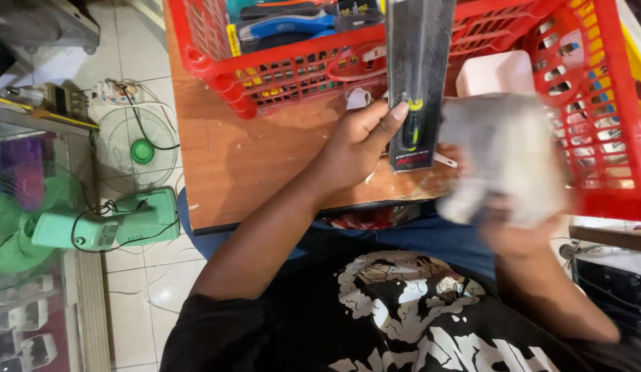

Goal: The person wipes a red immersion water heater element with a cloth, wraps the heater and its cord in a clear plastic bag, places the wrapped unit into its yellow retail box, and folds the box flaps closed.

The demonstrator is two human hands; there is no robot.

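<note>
Head view: right hand [517, 231] blurred behind cloth [503, 155].

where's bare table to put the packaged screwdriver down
The wooden table is bare left of the left hand, below the red basket. It is crowded at the right: the packaged screwdriver, the right hand with a blurred cloth, and a white box.
</note>
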